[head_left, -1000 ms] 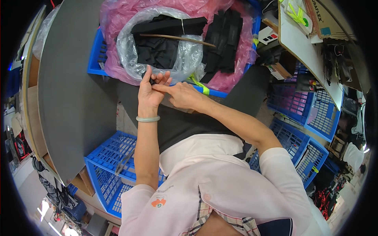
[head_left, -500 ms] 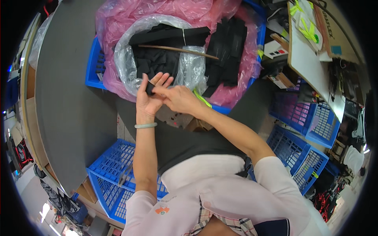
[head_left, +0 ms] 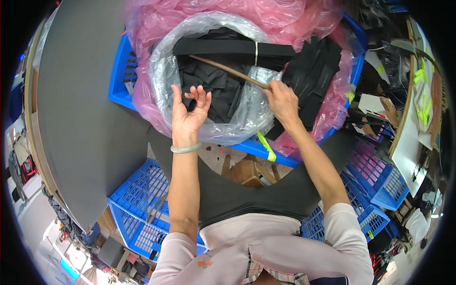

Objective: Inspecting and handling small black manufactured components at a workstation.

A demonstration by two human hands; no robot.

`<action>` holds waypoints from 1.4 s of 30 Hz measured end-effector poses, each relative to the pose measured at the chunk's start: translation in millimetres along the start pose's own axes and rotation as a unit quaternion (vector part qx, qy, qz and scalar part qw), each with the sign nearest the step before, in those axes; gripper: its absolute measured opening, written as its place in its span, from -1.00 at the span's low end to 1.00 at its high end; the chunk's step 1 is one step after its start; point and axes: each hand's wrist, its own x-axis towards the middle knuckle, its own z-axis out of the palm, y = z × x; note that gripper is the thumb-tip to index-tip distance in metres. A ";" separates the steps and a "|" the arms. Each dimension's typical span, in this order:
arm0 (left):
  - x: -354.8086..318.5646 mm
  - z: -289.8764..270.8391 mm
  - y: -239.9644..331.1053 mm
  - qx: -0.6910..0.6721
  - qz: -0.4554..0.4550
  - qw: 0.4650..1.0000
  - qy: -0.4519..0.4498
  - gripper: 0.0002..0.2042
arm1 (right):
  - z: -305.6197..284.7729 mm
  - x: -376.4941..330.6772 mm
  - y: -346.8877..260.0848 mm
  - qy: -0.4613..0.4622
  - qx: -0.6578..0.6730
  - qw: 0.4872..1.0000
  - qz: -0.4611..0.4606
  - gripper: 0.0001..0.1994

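My right hand (head_left: 285,105) has its fingers closed on the near end of a thin brown wooden stick (head_left: 228,70). The stick slants across a clear plastic bag (head_left: 162,71) of cut black fabric pieces (head_left: 209,77). My left hand (head_left: 187,121), palm up at the bag's near rim, has its fingers curled over a small black piece (head_left: 192,105), partly hidden by them. Beyond the stick lies a long black strip bundle (head_left: 218,47) with a white tie around it. More black strips (head_left: 313,71) fill the right side.
A pink plastic liner (head_left: 304,19) surrounds the bag inside a blue crate (head_left: 118,78). A grey tabletop (head_left: 80,118) extends along the left. Blue crates (head_left: 137,204) stand low at left, with others (head_left: 380,190) at right. A white board (head_left: 408,156) rises at far right.
My right hand has left my left palm, moved right and taken hold of the stick's end. My left hand keeps its palm up. The whole view has shifted, with the crate now farther right.
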 end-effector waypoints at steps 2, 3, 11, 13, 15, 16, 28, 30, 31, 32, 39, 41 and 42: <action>-3.3 -0.2 14.6 -0.018 0.023 1.000 0.001 -0.59 | -36.8 -18.5 -18.9 -0.055 0.121 0.990 0.047 -0.84; -5.8 0.4 19.5 -0.019 0.027 0.999 -0.001 -0.59 | -53.8 -32.9 -20.2 -0.087 0.198 0.974 0.070 -0.87; -34.1 2.2 20.8 -0.014 0.056 0.997 -0.059 -0.54 | -117.4 -103.2 -71.4 -0.156 0.301 0.933 0.124 -0.88; -40.2 -3.7 19.5 0.079 0.109 0.986 -0.102 -0.53 | -123.4 -105.2 -81.5 -0.155 0.293 0.935 0.124 -0.87; -50.8 -10.9 14.4 0.116 0.159 0.973 -0.118 -0.57 | -133.8 -104.2 -93.2 -0.148 0.255 0.952 0.087 -0.88; -53.5 -18.4 10.2 0.195 0.193 0.945 -0.181 -0.60 | -135.9 -107.0 -100.5 -0.124 0.234 0.962 0.072 -0.90; -117.2 -16.0 -10.3 0.235 0.163 0.919 -0.271 -0.64 | -172.1 -96.0 -119.4 -0.202 0.340 0.915 0.082 -0.87; -113.0 -19.5 9.4 0.173 0.140 0.932 -0.286 -0.64 | -178.5 -101.4 -113.4 -0.162 0.291 0.942 0.028 -0.86; -113.4 -18.2 15.1 0.119 0.110 0.940 -0.300 -0.64 | -178.3 -105.0 -111.3 -0.166 0.289 0.942 0.022 -0.86; -114.0 -17.2 18.9 0.109 0.137 0.950 -0.258 -0.64 | -176.7 -108.9 -109.1 -0.175 0.294 0.939 0.041 -0.86; -117.1 -25.0 5.9 0.169 0.248 0.888 -0.349 -0.67 | -123.5 -112.1 -151.6 -0.206 0.437 0.852 0.202 -0.89; -136.2 -22.0 -40.3 0.236 0.136 0.941 -0.202 -0.70 | -124.3 -96.0 -194.4 -0.173 0.516 0.799 0.257 -0.89; -134.5 -33.1 -53.2 0.251 0.160 0.910 -0.290 -0.69 | -121.3 -84.0 -197.8 -0.164 0.546 0.783 0.248 -0.91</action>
